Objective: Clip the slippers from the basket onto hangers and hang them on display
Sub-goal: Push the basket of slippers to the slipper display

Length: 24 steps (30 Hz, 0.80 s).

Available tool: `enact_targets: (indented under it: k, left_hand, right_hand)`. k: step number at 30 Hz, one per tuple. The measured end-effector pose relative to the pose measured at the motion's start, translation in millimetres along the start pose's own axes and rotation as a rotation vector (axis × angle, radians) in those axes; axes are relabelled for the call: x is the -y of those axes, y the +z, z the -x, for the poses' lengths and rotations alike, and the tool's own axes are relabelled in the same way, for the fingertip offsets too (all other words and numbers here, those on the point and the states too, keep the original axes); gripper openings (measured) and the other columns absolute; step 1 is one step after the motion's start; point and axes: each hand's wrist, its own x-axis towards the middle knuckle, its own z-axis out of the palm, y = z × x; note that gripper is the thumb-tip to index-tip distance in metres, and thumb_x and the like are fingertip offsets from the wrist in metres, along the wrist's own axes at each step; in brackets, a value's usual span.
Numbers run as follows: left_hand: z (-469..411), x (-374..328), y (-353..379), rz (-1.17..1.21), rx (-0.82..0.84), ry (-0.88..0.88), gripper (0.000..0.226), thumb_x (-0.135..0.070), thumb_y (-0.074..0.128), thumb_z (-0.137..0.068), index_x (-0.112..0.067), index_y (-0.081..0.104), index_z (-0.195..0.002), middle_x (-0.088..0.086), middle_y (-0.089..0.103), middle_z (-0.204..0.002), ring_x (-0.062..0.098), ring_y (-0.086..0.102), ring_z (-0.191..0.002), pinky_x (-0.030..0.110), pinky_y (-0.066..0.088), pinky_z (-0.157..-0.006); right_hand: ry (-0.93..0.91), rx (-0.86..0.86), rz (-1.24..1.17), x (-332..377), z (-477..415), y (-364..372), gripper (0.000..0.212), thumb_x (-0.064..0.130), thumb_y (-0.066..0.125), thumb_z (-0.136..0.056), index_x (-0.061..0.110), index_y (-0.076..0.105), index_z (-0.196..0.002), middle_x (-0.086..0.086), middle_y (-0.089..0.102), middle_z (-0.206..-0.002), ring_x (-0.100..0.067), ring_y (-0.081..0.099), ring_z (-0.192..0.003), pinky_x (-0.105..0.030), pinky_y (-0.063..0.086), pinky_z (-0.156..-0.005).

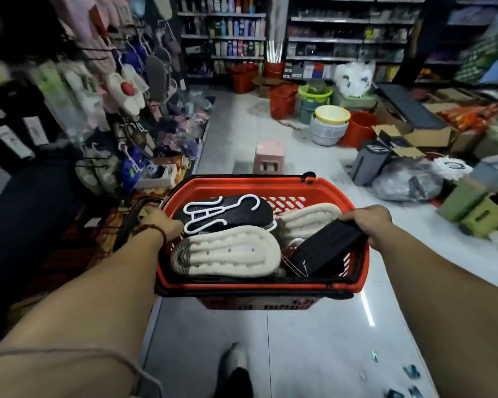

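Note:
A red basket (250, 183) with black handles is held up in front of me. Inside lie cream slippers (227, 251) sole-up, a black slipper (230, 214) with a white hanger (213, 212) on top of it, and another black slipper (325, 245) leaning at the right. My left hand (161, 222) grips the basket's left rim. My right hand (368, 222) curls over the right rim and the top end of the leaning black slipper. The slipper display rack (121, 110) stands to the left.
A pink stool (269, 156) stands on the floor just beyond the basket. Buckets (331, 124), red baskets (282, 99), cardboard boxes (414, 136) and bags crowd the right and far side. Shelves of bottles line the back wall. My foot (233, 369) shows below.

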Motion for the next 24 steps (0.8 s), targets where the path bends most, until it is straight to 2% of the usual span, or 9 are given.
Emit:
enact_targets:
  k: [2,3,5,9,13,15,19,21,24]
  left_hand:
    - [-64,-45,12,-0.05,0.035,0.022,0.057,-0.027,0.069,-0.073,-0.002,0.058,-0.123,0.019,0.063,-0.111,0.036,0.061,-0.097,0.034,0.049,-0.081]
    - [-99,-69,18,-0.072,0.049,0.027,0.056,-0.029,0.068,-0.07,-0.004,0.061,-0.119,0.018,0.064,-0.109,0.036,0.062,-0.096,0.035,0.051,-0.082]
    - [-157,-117,24,-0.098,0.068,0.037,0.07,-0.037,0.064,-0.06,-0.007,0.059,-0.123,0.016,0.066,-0.109,0.036,0.064,-0.095,0.04,0.056,-0.085]
    - [-265,-219,46,-0.04,0.075,0.09,0.06,-0.027,0.07,-0.071,-0.003,0.052,-0.123,0.016,0.063,-0.109,0.037,0.063,-0.098,0.04,0.054,-0.085]
    - [-447,-268,123,-0.014,0.052,0.05,0.081,-0.042,0.066,-0.05,-0.01,0.055,-0.124,0.015,0.066,-0.113,0.036,0.065,-0.095,0.047,0.058,-0.084]
    - [-487,-300,146,0.013,0.048,-0.006,0.086,-0.044,0.065,-0.046,-0.01,0.056,-0.124,0.016,0.066,-0.115,0.036,0.065,-0.097,0.046,0.058,-0.086]
    - [-491,-406,150,0.054,-0.04,-0.102,0.087,-0.03,0.073,-0.068,0.0,0.036,-0.14,0.023,0.049,-0.138,0.042,0.052,-0.122,0.045,0.047,-0.102]
    - [-522,-450,155,0.075,-0.078,-0.165,0.082,-0.022,0.072,-0.077,0.003,0.031,-0.142,0.026,0.045,-0.142,0.043,0.048,-0.127,0.044,0.043,-0.104]
    - [-569,-495,157,0.111,-0.097,-0.239,0.066,-0.015,0.069,-0.085,0.009,0.036,-0.138,0.027,0.048,-0.137,0.042,0.049,-0.126,0.041,0.041,-0.102]
  right_hand:
    - [0.027,-0.016,0.01,26,-60,13,0.039,0.013,0.09,-0.062,-0.001,0.069,-0.092,-0.016,0.069,-0.088,-0.032,0.068,-0.081,-0.033,0.053,-0.068]
    - [0.036,-0.019,0.004,41,-90,18,0.039,0.013,0.09,-0.062,-0.002,0.068,-0.091,-0.017,0.069,-0.087,-0.032,0.068,-0.081,-0.033,0.053,-0.067]
    - [0.034,-0.033,-0.022,76,-143,24,0.039,0.012,0.09,-0.062,-0.002,0.069,-0.091,-0.017,0.07,-0.087,-0.031,0.068,-0.079,-0.034,0.054,-0.067]
    - [0.034,-0.071,-0.055,138,-258,31,0.047,0.015,0.091,-0.06,-0.001,0.066,-0.097,-0.018,0.07,-0.09,-0.032,0.068,-0.08,-0.033,0.053,-0.064]
    - [0.002,-0.07,-0.094,179,-397,56,0.051,0.013,0.089,-0.065,-0.001,0.061,-0.105,-0.016,0.066,-0.095,-0.032,0.066,-0.085,-0.034,0.053,-0.067]
    - [0.002,-0.034,-0.085,198,-465,76,0.045,0.012,0.088,-0.067,-0.001,0.062,-0.101,-0.016,0.067,-0.092,-0.032,0.066,-0.085,-0.038,0.055,-0.073]
    - [-0.017,0.061,-0.009,249,-619,117,0.05,0.026,0.089,-0.043,0.004,0.072,-0.085,-0.015,0.074,-0.085,-0.033,0.072,-0.079,-0.051,0.062,-0.08]
    - [-0.011,0.094,0.034,285,-689,138,0.057,0.032,0.088,-0.037,0.006,0.072,-0.085,-0.012,0.074,-0.082,-0.031,0.072,-0.076,-0.05,0.062,-0.077]
    - [-0.045,0.138,0.088,352,-750,171,0.055,0.031,0.088,-0.046,0.007,0.07,-0.092,-0.013,0.072,-0.084,-0.03,0.071,-0.078,-0.038,0.061,-0.069]
